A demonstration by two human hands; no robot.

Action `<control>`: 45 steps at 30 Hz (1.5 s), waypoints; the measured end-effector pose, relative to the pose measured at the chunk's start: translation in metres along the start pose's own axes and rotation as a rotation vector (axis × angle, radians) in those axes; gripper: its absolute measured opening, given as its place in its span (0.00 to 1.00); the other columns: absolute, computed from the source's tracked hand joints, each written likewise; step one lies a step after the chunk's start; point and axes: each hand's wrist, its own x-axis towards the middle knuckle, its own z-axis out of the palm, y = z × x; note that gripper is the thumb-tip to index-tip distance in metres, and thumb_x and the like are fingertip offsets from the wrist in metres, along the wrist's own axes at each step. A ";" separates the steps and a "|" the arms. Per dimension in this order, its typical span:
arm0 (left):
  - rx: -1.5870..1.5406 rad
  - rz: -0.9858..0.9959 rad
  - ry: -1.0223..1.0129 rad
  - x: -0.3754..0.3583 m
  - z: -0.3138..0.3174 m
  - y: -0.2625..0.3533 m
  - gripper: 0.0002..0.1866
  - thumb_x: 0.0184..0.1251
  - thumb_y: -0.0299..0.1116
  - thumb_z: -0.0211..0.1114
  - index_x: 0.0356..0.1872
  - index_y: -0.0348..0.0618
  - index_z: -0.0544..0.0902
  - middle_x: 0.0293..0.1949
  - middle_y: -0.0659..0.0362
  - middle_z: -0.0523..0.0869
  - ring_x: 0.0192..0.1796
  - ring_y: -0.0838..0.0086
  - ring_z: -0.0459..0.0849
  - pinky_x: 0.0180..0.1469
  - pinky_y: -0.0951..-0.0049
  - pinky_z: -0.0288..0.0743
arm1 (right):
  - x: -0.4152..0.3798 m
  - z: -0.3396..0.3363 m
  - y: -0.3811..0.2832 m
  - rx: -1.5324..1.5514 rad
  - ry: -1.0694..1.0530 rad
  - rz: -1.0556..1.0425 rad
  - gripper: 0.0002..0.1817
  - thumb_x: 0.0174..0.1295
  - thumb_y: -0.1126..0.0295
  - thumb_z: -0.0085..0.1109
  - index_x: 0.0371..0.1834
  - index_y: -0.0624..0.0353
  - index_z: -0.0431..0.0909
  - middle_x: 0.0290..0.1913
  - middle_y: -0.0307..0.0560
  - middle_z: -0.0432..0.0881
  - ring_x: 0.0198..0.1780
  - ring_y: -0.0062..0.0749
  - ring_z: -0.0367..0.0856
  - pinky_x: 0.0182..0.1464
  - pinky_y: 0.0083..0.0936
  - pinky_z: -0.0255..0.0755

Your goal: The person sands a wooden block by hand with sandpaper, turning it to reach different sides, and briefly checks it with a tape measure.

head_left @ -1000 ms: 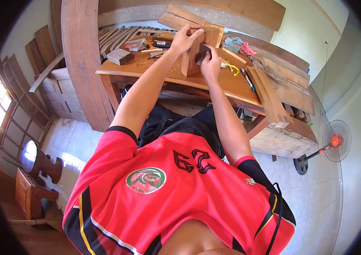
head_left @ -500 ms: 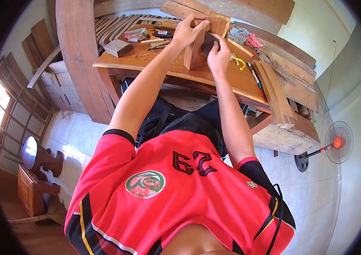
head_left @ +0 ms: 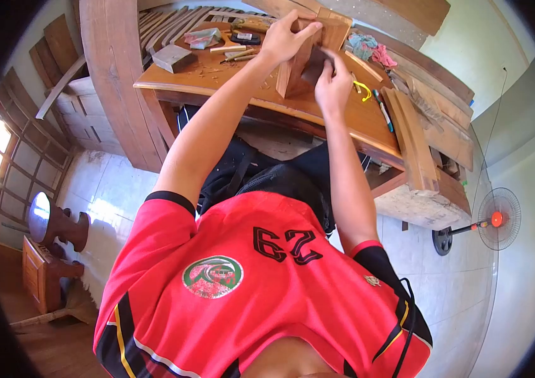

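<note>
My left hand (head_left: 284,41) is closed round the upper edge of a brown wooden box-like piece (head_left: 287,74), which stands tilted on the table. Its thumb and fingers grip the top corner. In my right hand (head_left: 334,83) is a dark thin sheet (head_left: 313,69), pinched between thumb and fingers and held against the side of the wood. The sheet is blurred, and its grain cannot be made out. Behind it rises a lighter wooden panel (head_left: 338,25) of the same piece.
The varnished table (head_left: 173,82) carries a grey block (head_left: 174,58), several thin tools (head_left: 239,57), a plastic packet (head_left: 202,38), a dark case (head_left: 245,39) and shavings. At right lie cloths (head_left: 363,47), a yellow cord (head_left: 363,90), pens (head_left: 383,110) and planks (head_left: 409,135). A fan (head_left: 497,218) stands beyond.
My right hand has shifted slightly down and right, and the dark sheet is now blurred by motion. The wooden piece is turned a little in my left hand. The whole view has shifted slightly.
</note>
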 end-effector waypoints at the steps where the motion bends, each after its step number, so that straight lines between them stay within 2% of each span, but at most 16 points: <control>1: 0.005 0.045 0.020 -0.001 0.003 -0.003 0.25 0.70 0.59 0.71 0.57 0.53 0.87 0.40 0.49 0.91 0.44 0.58 0.89 0.52 0.61 0.80 | 0.005 -0.002 -0.007 0.031 0.012 0.021 0.14 0.72 0.79 0.52 0.55 0.60 0.85 0.48 0.61 0.89 0.52 0.53 0.89 0.56 0.37 0.79; 3: 0.020 0.137 0.077 0.002 0.004 -0.009 0.24 0.71 0.56 0.71 0.58 0.54 0.86 0.39 0.54 0.92 0.39 0.68 0.89 0.49 0.68 0.81 | 0.013 0.001 -0.017 0.102 0.027 0.052 0.14 0.72 0.79 0.53 0.56 0.61 0.85 0.48 0.61 0.89 0.52 0.53 0.90 0.57 0.38 0.79; 7: 0.026 0.062 0.029 0.006 0.001 -0.009 0.25 0.71 0.57 0.71 0.58 0.51 0.86 0.44 0.53 0.93 0.45 0.69 0.89 0.53 0.69 0.80 | -0.018 0.003 0.003 -0.022 -0.001 -0.058 0.14 0.73 0.79 0.52 0.55 0.63 0.84 0.49 0.61 0.89 0.53 0.53 0.89 0.57 0.37 0.79; 10: 0.083 -0.081 -0.057 0.002 -0.003 0.002 0.23 0.73 0.53 0.71 0.58 0.48 0.86 0.48 0.54 0.93 0.49 0.71 0.89 0.55 0.70 0.79 | -0.012 -0.002 -0.002 -0.003 0.074 -0.003 0.14 0.72 0.80 0.51 0.56 0.63 0.84 0.50 0.61 0.89 0.54 0.54 0.88 0.57 0.37 0.79; 13: 0.006 0.223 0.177 0.003 0.006 -0.001 0.20 0.74 0.45 0.71 0.48 0.35 0.85 0.32 0.50 0.88 0.32 0.69 0.82 0.39 0.68 0.77 | -0.001 0.001 -0.002 0.039 0.083 -0.032 0.15 0.72 0.80 0.51 0.56 0.63 0.83 0.49 0.62 0.89 0.54 0.57 0.88 0.56 0.39 0.79; 14: -0.047 0.199 0.139 0.004 0.006 -0.004 0.27 0.71 0.52 0.72 0.53 0.36 0.84 0.39 0.43 0.89 0.40 0.57 0.88 0.45 0.63 0.80 | -0.001 0.003 -0.002 0.008 0.053 -0.030 0.14 0.72 0.80 0.51 0.56 0.63 0.83 0.50 0.62 0.88 0.54 0.58 0.87 0.55 0.39 0.79; 17: -0.045 -0.012 -0.006 -0.001 -0.008 0.018 0.25 0.72 0.51 0.71 0.54 0.36 0.84 0.41 0.43 0.90 0.43 0.56 0.89 0.47 0.63 0.80 | -0.015 0.011 0.008 -0.044 0.006 0.025 0.14 0.70 0.80 0.52 0.55 0.63 0.84 0.49 0.64 0.88 0.52 0.60 0.87 0.53 0.42 0.79; 21: -0.030 0.249 0.139 0.003 0.004 -0.003 0.24 0.74 0.49 0.71 0.56 0.38 0.84 0.41 0.46 0.90 0.42 0.64 0.89 0.48 0.65 0.80 | -0.016 0.013 0.021 0.012 0.006 0.029 0.14 0.69 0.79 0.54 0.54 0.62 0.84 0.44 0.63 0.89 0.49 0.60 0.88 0.52 0.42 0.80; 23: -0.094 0.156 0.084 0.000 -0.001 0.006 0.24 0.74 0.49 0.71 0.56 0.39 0.84 0.42 0.46 0.91 0.43 0.62 0.89 0.49 0.66 0.80 | -0.005 0.008 0.013 0.023 -0.013 0.017 0.14 0.69 0.79 0.54 0.54 0.63 0.83 0.44 0.62 0.89 0.48 0.59 0.89 0.52 0.41 0.80; 24: -0.126 0.112 0.062 0.000 -0.003 0.009 0.24 0.74 0.49 0.71 0.56 0.39 0.84 0.42 0.46 0.91 0.43 0.60 0.89 0.49 0.66 0.80 | -0.005 0.006 0.010 -0.001 -0.021 0.074 0.13 0.69 0.79 0.54 0.52 0.63 0.84 0.44 0.62 0.89 0.47 0.58 0.89 0.51 0.39 0.80; 27: -0.118 0.257 0.139 0.001 0.003 0.004 0.25 0.73 0.51 0.71 0.53 0.36 0.84 0.39 0.45 0.89 0.41 0.57 0.88 0.47 0.63 0.80 | -0.014 0.009 0.019 -0.005 -0.015 0.057 0.10 0.71 0.78 0.58 0.52 0.66 0.83 0.41 0.57 0.90 0.42 0.39 0.90 0.46 0.32 0.80; 30: 0.017 0.020 0.027 0.001 -0.003 0.008 0.27 0.71 0.53 0.72 0.49 0.33 0.82 0.36 0.43 0.87 0.38 0.54 0.85 0.43 0.60 0.78 | -0.003 0.001 0.018 -0.035 -0.070 0.039 0.09 0.72 0.78 0.58 0.51 0.65 0.83 0.39 0.56 0.89 0.42 0.37 0.89 0.46 0.31 0.79; 33: 0.023 0.086 0.078 0.003 0.000 0.002 0.29 0.70 0.54 0.72 0.46 0.32 0.81 0.34 0.42 0.85 0.36 0.53 0.83 0.41 0.58 0.77 | 0.000 0.001 0.002 -0.022 -0.004 0.091 0.10 0.69 0.79 0.56 0.50 0.64 0.84 0.41 0.61 0.89 0.45 0.54 0.90 0.49 0.38 0.79; 39: -0.031 0.151 0.120 0.002 0.002 0.002 0.29 0.71 0.53 0.72 0.47 0.31 0.81 0.37 0.39 0.86 0.39 0.49 0.84 0.43 0.57 0.77 | -0.011 0.008 0.021 0.061 -0.003 0.179 0.10 0.69 0.79 0.57 0.50 0.67 0.83 0.40 0.59 0.89 0.42 0.47 0.89 0.47 0.36 0.79; 42: 0.020 0.195 0.201 0.004 0.007 -0.006 0.28 0.71 0.53 0.72 0.49 0.31 0.81 0.39 0.39 0.87 0.41 0.48 0.86 0.45 0.58 0.78 | -0.015 0.016 0.025 0.081 0.081 0.249 0.09 0.69 0.80 0.57 0.49 0.68 0.83 0.39 0.57 0.89 0.40 0.40 0.88 0.46 0.33 0.78; 45: 0.023 0.092 0.067 0.003 0.000 0.000 0.29 0.71 0.53 0.72 0.51 0.32 0.82 0.40 0.40 0.87 0.42 0.49 0.86 0.47 0.59 0.79 | -0.027 0.011 0.019 0.109 0.049 0.291 0.09 0.69 0.81 0.57 0.50 0.69 0.83 0.39 0.56 0.89 0.38 0.34 0.87 0.44 0.30 0.77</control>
